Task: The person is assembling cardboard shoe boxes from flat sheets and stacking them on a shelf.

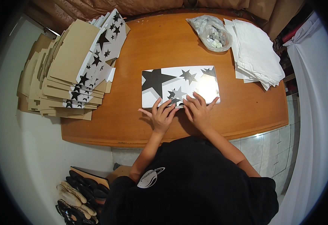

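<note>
1. Your left hand lies palm down at the near edge of the flat white card with black and grey stars. Its fingers are spread and straight, the tips press on the card's near edge, and they grip nothing.
2. Your right hand is just beside the left one, also palm down. Its fingers are spread open and rest flat on the near part of the card; nothing is held.
3. Both forearms come from the near side and meet almost in the middle, so the two hands nearly touch each other.
4. The card lies in the middle of the brown wooden table, with its long side going left to right.
5. At the far side, a clear plastic bag lies on the table. It holds small grey and white pieces; I cannot tell what they are.
6. To the right of the bag there is a stack of white paper sheets, which reaches close to the right edge of the table.
7. On the far left, a tall pile of folded cardboard pieces, brown on one face and star-printed on the other, hangs over the left edge of the table.
8. Bare wood is free on the left and right of the card. The near edge of the table is just behind your wrists.
</note>
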A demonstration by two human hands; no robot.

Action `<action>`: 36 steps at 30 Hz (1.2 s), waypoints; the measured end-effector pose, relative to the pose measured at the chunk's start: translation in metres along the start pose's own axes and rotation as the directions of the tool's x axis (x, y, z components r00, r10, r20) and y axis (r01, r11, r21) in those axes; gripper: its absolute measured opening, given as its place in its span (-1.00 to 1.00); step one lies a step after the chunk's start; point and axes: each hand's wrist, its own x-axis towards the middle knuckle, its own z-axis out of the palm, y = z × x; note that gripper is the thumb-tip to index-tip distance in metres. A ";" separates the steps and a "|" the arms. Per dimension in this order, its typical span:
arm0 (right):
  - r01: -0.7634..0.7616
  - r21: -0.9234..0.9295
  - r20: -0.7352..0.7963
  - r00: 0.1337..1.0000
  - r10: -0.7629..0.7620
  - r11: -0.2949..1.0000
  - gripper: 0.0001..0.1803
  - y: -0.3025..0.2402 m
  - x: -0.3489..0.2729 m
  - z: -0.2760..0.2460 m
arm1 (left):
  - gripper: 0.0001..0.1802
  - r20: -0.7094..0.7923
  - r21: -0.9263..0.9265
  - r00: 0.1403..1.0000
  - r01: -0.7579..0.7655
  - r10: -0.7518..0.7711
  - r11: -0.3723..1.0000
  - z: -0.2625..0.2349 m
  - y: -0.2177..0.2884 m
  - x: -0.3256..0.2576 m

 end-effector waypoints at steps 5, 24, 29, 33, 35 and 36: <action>0.020 0.040 -0.017 1.000 -0.020 0.999 -0.76 -0.001 0.003 0.001 | -0.90 0.019 -0.011 0.997 -0.076 0.076 0.997 -0.004 -0.002 0.008; 0.051 0.168 -0.059 0.997 -0.041 0.984 -0.76 0.003 0.002 0.003 | -0.93 -0.027 0.002 0.995 -0.093 0.093 0.996 0.010 -0.007 0.003; 0.102 0.131 -0.093 0.992 -0.091 0.986 -0.76 0.008 -0.001 0.009 | -0.92 -0.027 -0.007 0.992 -0.123 0.122 0.992 0.007 -0.008 0.003; 0.138 0.133 -0.135 0.984 -0.120 0.981 -0.74 0.012 -0.003 0.014 | -0.90 -0.045 0.016 0.984 -0.170 0.171 0.985 0.002 -0.010 0.005; 0.146 0.131 -0.134 0.983 -0.129 0.981 -0.73 0.015 -0.005 0.016 | -0.76 0.120 -0.061 0.968 -0.213 0.219 0.975 -0.004 -0.013 0.007; 0.152 0.135 -0.126 0.983 -0.135 0.979 -0.72 0.015 -0.006 0.015 | -0.76 0.115 -0.057 0.969 -0.215 0.220 0.975 -0.008 -0.014 0.014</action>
